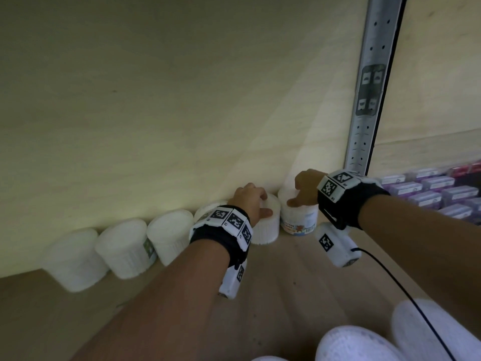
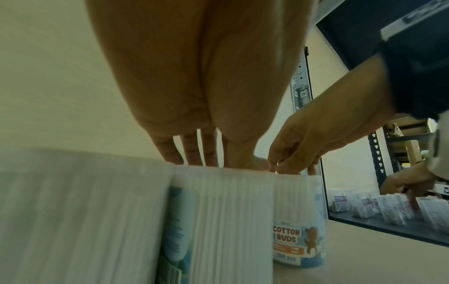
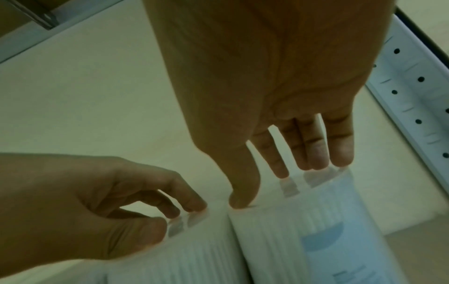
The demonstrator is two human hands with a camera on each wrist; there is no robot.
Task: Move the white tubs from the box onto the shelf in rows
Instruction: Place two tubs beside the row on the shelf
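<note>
Several white tubs stand in a row along the back wall of the shelf (image 1: 286,277); three of them (image 1: 75,259) (image 1: 125,248) (image 1: 169,235) are on the left. My left hand (image 1: 260,204) is arched over the second tub from the right (image 1: 268,227), with its fingertips (image 3: 194,207) and thumb touching the lid. My right hand (image 1: 299,196) is over the rightmost tub (image 1: 299,217), labelled cotton buds (image 2: 296,234). Its straight fingers (image 3: 316,153) and thumb tip meet the lid's top. Neither hand wraps round a tub's side.
A perforated metal upright (image 1: 369,87) rises just right of the last tub. Beyond it lie rows of small purple boxes (image 1: 437,194). Two more white tubs (image 1: 356,342) (image 1: 429,327) show at the bottom right. A black cable (image 1: 406,293) hangs from my right wrist.
</note>
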